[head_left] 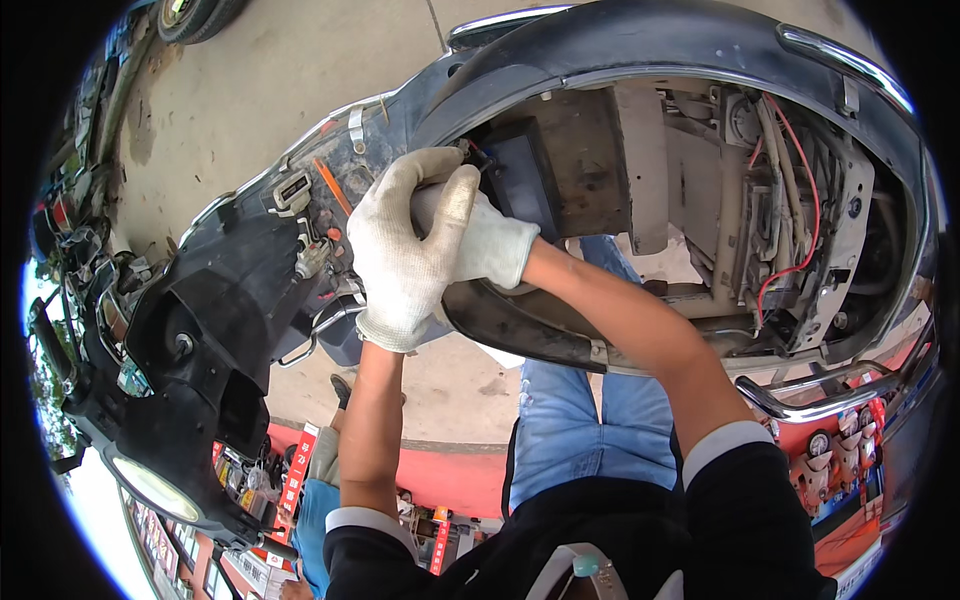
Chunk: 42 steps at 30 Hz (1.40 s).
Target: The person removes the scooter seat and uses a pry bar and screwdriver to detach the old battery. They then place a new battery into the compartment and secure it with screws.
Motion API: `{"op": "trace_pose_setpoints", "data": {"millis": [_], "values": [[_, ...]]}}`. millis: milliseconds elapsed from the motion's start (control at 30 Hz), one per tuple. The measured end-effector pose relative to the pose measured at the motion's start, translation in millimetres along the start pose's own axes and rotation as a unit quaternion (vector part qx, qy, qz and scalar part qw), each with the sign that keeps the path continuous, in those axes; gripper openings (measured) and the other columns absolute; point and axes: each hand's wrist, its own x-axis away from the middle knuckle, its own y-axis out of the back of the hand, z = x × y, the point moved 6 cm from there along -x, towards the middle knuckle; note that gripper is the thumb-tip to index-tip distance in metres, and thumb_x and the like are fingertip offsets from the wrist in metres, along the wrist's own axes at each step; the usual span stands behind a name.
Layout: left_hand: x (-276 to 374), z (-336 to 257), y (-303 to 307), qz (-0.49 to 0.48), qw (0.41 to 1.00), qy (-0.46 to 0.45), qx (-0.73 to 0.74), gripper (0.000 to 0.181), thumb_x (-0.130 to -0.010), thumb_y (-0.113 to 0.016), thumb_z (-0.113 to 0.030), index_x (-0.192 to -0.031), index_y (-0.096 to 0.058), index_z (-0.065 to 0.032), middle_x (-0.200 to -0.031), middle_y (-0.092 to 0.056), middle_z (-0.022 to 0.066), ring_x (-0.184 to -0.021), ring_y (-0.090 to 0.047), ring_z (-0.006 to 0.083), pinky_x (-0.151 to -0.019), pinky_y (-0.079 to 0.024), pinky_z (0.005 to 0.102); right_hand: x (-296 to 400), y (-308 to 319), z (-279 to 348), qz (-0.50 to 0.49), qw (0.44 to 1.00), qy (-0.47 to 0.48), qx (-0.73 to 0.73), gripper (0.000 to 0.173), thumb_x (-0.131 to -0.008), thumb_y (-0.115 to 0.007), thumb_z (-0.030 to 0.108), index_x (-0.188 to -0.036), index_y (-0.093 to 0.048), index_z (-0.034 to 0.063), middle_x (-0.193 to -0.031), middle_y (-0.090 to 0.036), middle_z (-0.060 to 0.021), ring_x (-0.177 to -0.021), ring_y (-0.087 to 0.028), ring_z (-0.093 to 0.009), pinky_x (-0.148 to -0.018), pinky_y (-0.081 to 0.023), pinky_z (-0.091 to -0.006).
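Both my hands wear white knit gloves and meet at the front edge of a scooter's open seat compartment. My left hand (401, 244) overlaps my right hand (487, 236), its thumb and forefinger curved with a gap between them. The right hand's fingers are mostly hidden behind the left, so whatever either hand grips cannot be made out. Just beyond the fingertips are a dark connector with a bit of red (478, 154) and a black box (525, 172) inside the compartment. On the footboard to the left lies a cordless power driver (304, 236), beside an orange strip-like object (334, 187).
The scooter's dark body rim (637, 45) curves around the compartment, where a red cable (810, 202) runs along the right. A chrome side bar (817, 401) juts out near me. The handlebar and headlight (154, 487) are at lower left, near another person (319, 517).
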Motion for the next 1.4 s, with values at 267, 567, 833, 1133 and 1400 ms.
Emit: {"op": "trace_pose_setpoints", "data": {"millis": [267,567,833,1133,1400], "values": [[-8.0,-13.4,0.3,0.133,0.970,-0.145,-0.140,0.017,-0.080,-0.069,-0.024,-0.089,-0.070,-0.0089,-0.084,-0.068,0.0120,-0.081,-0.063,0.0318,-0.079,-0.048,0.0387,18.3,-20.7,-9.0,-0.325,0.891,-0.028,-0.315,0.019,-0.073,-0.070,0.013,-0.087,-0.059,0.0057,-0.082,-0.063,-0.0073,-0.078,-0.063,-0.019,-0.067,-0.050,-0.0314],[17.9,16.7,8.1,-0.144,0.971,0.103,0.159,0.028,-0.097,-0.053,-0.018,-0.103,-0.064,0.0074,-0.090,-0.068,0.0121,-0.084,-0.063,0.0138,-0.078,-0.049,0.0268,-11.6,-8.9,-2.6,0.142,0.988,0.032,0.041,0.022,-0.063,-0.068,0.020,-0.079,-0.065,0.0055,-0.079,-0.066,-0.0133,-0.080,-0.065,-0.033,-0.070,-0.052,-0.0424],[15.9,12.3,1.1,-0.101,0.989,0.060,0.087,0.026,-0.098,-0.049,-0.017,-0.090,-0.064,0.0030,-0.074,-0.067,0.0046,-0.057,-0.052,0.0073,-0.054,-0.043,0.0229,10.5,3.3,-7.0,-0.180,0.978,0.072,-0.074,0.025,-0.069,-0.067,0.026,-0.089,-0.059,0.0133,-0.074,-0.062,-0.0087,-0.068,-0.063,-0.033,-0.056,-0.049,-0.0443],[10.3,5.9,-3.2,-0.040,0.997,-0.001,0.073,0.026,-0.097,-0.050,-0.018,-0.087,-0.063,0.0022,-0.073,-0.065,0.0041,-0.056,-0.048,0.0077,-0.056,-0.042,0.0230,14.5,8.8,-6.0,-0.195,0.977,0.064,-0.058,0.020,-0.070,-0.067,0.026,-0.083,-0.060,0.0126,-0.075,-0.062,-0.0061,-0.068,-0.063,-0.030,-0.056,-0.049,-0.0400],[7.0,1.1,-3.7,0.027,0.997,-0.036,0.060,0.040,-0.100,-0.044,-0.028,-0.087,-0.062,0.0045,-0.074,-0.066,0.0058,-0.051,-0.039,0.0021,-0.049,-0.033,0.0192,16.8,1.9,-11.4,-0.247,0.950,0.023,-0.187,0.023,-0.071,-0.070,0.024,-0.086,-0.060,0.0094,-0.080,-0.063,-0.0083,-0.070,-0.064,-0.031,-0.059,-0.052,-0.0368]]}}
